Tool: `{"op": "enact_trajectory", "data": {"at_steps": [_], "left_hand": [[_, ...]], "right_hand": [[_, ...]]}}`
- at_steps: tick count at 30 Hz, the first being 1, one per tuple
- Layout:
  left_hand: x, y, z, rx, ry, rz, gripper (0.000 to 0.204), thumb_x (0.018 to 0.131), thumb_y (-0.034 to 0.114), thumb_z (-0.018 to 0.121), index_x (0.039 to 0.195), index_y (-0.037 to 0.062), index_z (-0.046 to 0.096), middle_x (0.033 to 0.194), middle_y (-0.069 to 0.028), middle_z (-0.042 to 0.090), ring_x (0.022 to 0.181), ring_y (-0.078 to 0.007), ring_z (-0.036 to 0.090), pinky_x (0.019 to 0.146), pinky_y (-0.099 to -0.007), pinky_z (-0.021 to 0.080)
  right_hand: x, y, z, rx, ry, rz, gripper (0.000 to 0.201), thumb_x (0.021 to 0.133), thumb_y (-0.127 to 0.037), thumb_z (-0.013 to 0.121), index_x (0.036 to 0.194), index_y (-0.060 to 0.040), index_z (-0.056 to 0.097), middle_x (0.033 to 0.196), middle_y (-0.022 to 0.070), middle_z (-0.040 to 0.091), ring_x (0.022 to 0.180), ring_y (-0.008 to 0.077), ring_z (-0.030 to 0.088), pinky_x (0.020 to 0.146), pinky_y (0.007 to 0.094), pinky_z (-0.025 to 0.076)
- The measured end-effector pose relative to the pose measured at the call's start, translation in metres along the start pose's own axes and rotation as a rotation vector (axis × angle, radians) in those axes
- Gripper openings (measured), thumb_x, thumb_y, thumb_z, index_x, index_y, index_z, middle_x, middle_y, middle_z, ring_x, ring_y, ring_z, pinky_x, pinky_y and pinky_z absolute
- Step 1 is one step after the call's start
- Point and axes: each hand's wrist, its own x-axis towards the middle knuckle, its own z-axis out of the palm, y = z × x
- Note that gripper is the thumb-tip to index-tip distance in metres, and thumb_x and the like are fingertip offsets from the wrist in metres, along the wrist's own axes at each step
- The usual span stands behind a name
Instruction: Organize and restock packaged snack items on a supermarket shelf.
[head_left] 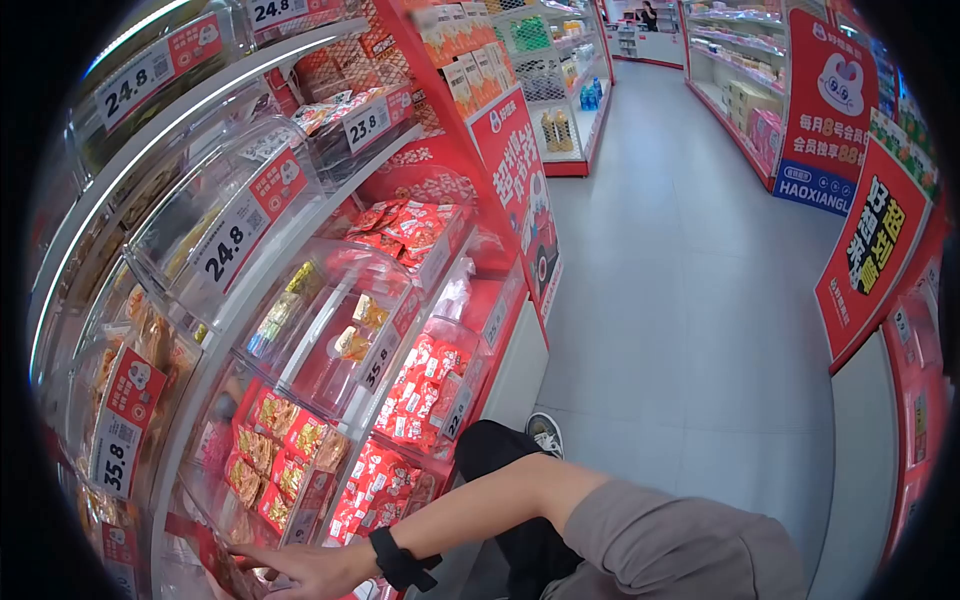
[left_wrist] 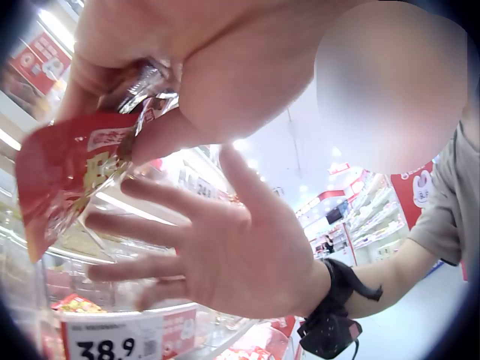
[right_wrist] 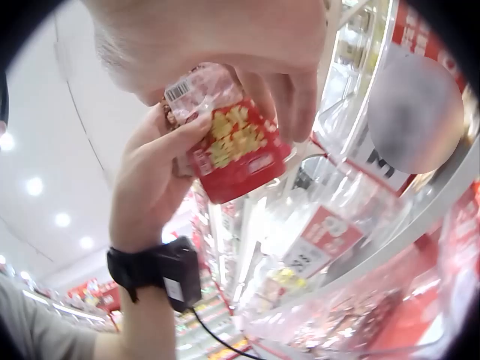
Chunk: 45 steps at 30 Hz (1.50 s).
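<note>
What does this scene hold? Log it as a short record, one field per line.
Place: shop aisle with a grey floor
Left hand: grips a red snack packet, thumb across its front
Right hand: open, fingers spread, beside the packet
Worn: black strap on the right wrist
Shelf side: clear bins of wrapped snacks, at the person's left
Price label: 24.8, on an upper bin
Other side: red poster at the aisle's right
Background: someone at the far end

Aisle floor (head_left: 685, 300) open for passage between racks, red sign (head_left: 880, 250) at its right edge, slanted shelf rail (head_left: 203, 385) between bin rows, plastic bin fronts (head_left: 335, 350) obstructing.
</note>
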Motion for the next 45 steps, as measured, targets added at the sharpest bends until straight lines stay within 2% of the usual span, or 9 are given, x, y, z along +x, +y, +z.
{"op": "enact_trajectory", "data": {"at_steps": [3,5,8,13,18,22,26,34,45], "left_hand": [[-0.003,0.003,0.008,0.068,0.097,0.117,0.059,0.087,0.011,0.050,0.139,-0.0026,0.026,0.136,-0.0264,0.035,0.126,-0.0413,0.036,0.103,-0.0465,0.031],[0.023,-0.016,0.055,0.349,0.462,0.383,0.053,0.078,0.013,0.061,0.124,-0.0075,0.042,0.120,-0.0268,0.050,0.111,-0.0406,0.051,0.093,-0.0449,0.041],[0.004,0.016,0.044,0.316,0.122,0.389,0.074,0.071,0.002,0.058,0.137,-0.0100,0.025,0.143,-0.0288,0.025,0.135,-0.0422,0.024,0.108,-0.0435,0.023],[0.015,0.003,0.033,-0.134,-0.077,0.391,0.055,0.072,-0.002,0.055,0.127,-0.0034,0.048,0.145,-0.0256,0.027,0.133,-0.0413,0.029,0.106,-0.0431,0.031],[0.021,-0.011,0.035,-0.561,0.381,0.145,0.053,0.080,0.003,0.057,0.130,-0.0027,0.041,0.134,-0.0204,0.044,0.126,-0.0295,0.042,0.104,-0.0398,0.034],[0.018,-0.031,0.025,-1.419,-0.205,-0.347,0.043,0.090,0.010,0.055,0.129,-0.0013,0.041,0.124,-0.0135,0.052,0.115,-0.0229,0.051,0.096,-0.0379,0.044],[0.014,-0.030,0.028,-1.499,-0.292,-0.393,0.035,0.093,0.011,0.052,0.125,-0.0020,0.044,0.120,-0.0115,0.054,0.107,-0.0201,0.057,0.089,-0.0362,0.051],[0.014,-0.028,0.045,-1.444,-0.078,-0.318,0.043,0.086,-0.001,0.059,0.125,-0.0024,0.042,0.117,-0.0123,0.056,0.103,-0.0185,0.058,0.089,-0.0342,0.050],[0.004,-0.026,0.060,-1.557,0.040,-0.318,0.039,0.086,-0.001,0.058,0.122,-0.0009,0.044,0.118,-0.0125,0.054,0.104,-0.0199,0.058,0.090,-0.0363,0.050]], "right_hand": [[-0.003,-0.013,0.005,0.135,-0.107,0.051,0.088,0.087,-0.049,0.053,0.145,-0.0033,0.004,0.142,0.0215,0.029,0.130,0.0275,0.034,0.103,0.0367,0.034],[-0.007,0.011,0.012,0.063,0.042,0.073,0.089,0.085,-0.048,0.059,0.143,0.0002,0.012,0.139,0.0187,0.034,0.128,0.0227,0.035,0.105,0.0342,0.028],[-0.010,0.002,0.001,0.359,0.446,0.032,0.055,0.089,-0.025,0.061,0.133,0.0004,0.038,0.124,0.0079,0.052,0.112,0.0152,0.048,0.096,0.0316,0.040],[-0.011,-0.025,-0.058,0.310,0.408,0.352,0.034,0.089,-0.011,0.059,0.120,-0.0012,0.051,0.113,0.0089,0.060,0.099,0.0127,0.059,0.083,0.0276,0.049],[-0.007,-0.037,-0.072,0.352,0.291,0.388,0.045,0.087,-0.006,0.060,0.128,-0.0001,0.041,0.120,0.0105,0.056,0.107,0.0175,0.057,0.090,0.0340,0.049],[0.003,-0.043,-0.068,0.292,0.123,0.430,0.047,0.085,-0.007,0.063,0.127,-0.0002,0.042,0.120,0.0101,0.055,0.107,0.0159,0.056,0.090,0.0315,0.048],[0.012,-0.045,-0.065,0.029,0.126,0.370,0.045,0.081,-0.011,0.069,0.120,0.0017,0.050,0.109,0.0093,0.062,0.097,0.0145,0.060,0.083,0.0296,0.050],[0.016,-0.036,-0.061,-0.170,0.234,0.212,0.038,0.082,-0.011,0.068,0.114,0.0031,0.052,0.103,0.0099,0.065,0.090,0.0141,0.063,0.079,0.0287,0.051],[0.013,-0.032,-0.057,-0.021,0.274,0.309,0.029,0.089,-0.005,0.057,0.117,0.0025,0.053,0.096,0.0098,0.065,0.086,0.0108,0.062,0.075,0.0251,0.050]]}}
